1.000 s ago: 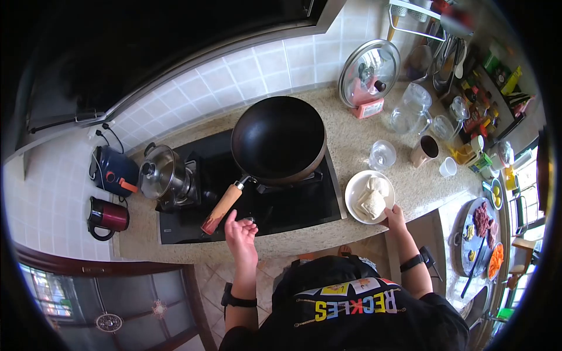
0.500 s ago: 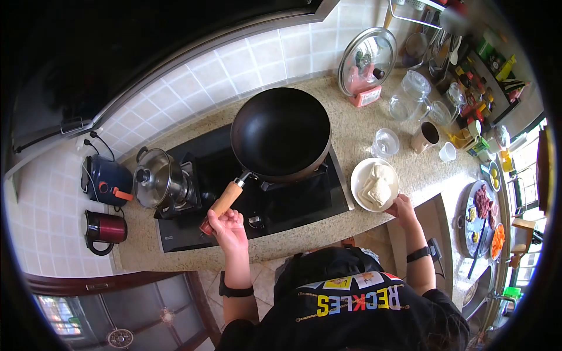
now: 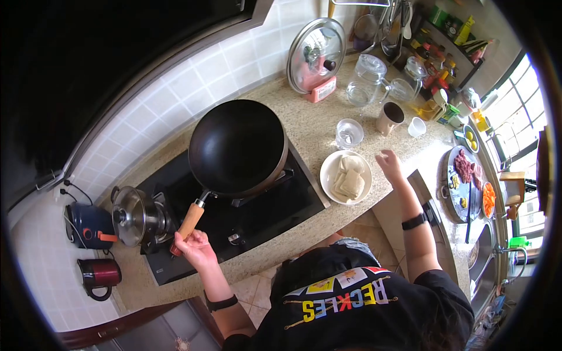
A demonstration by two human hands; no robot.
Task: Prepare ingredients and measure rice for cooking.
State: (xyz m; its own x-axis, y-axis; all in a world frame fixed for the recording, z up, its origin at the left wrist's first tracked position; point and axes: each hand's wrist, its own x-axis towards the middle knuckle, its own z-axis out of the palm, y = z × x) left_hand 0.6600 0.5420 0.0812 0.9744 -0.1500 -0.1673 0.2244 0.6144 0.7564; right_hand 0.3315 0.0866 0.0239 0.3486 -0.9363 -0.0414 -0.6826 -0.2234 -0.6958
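Note:
My left hand (image 3: 196, 249) is wrapped round the wooden handle (image 3: 192, 220) of a black wok (image 3: 237, 146). The wok sits over the right side of the black gas hob (image 3: 263, 215), and nothing shows inside it. To the right of the hob, a white plate (image 3: 325, 175) holds pale, flat, folded pieces of food (image 3: 351, 182) whose kind I cannot make out. My right hand (image 3: 391, 166) hovers just right of the plate, apart from it, with its fingers loosely bent and nothing visible in them.
A lidded steel pot (image 3: 137, 216) stands on the left burner. Behind the plate are a water glass (image 3: 349, 134), a brown mug (image 3: 390, 119) and a glass jug (image 3: 366, 82). A pan lid (image 3: 317, 55) leans in a pink stand. At right, a round board (image 3: 453, 190) carries meat and a knife.
My right hand has let go of the plate's edge and moved up and away from it. My left hand keeps its hold on the wok handle. The view has shifted.

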